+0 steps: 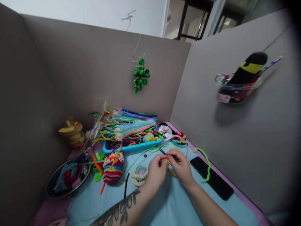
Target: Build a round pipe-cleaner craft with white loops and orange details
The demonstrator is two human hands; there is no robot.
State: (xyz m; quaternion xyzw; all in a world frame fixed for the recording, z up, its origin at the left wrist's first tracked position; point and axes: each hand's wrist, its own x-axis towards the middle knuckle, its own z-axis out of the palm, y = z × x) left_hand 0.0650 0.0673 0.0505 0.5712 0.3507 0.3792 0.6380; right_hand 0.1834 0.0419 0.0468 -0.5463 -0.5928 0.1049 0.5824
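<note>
At the table's left edge sits my metal tray (50, 185) of scraps; finished striped pieces (113, 171) lie beside it. Mid-table, my left hand (156, 172) and right hand (182, 166) both pinch a short orange pipe cleaner (167, 159), barely twisted — most shaping remains, I judge.

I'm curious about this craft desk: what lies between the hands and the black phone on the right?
In the head view, only bare blue mat lies between the right hand and the phone; a green pipe cleaner drapes over the phone itself.
</note>
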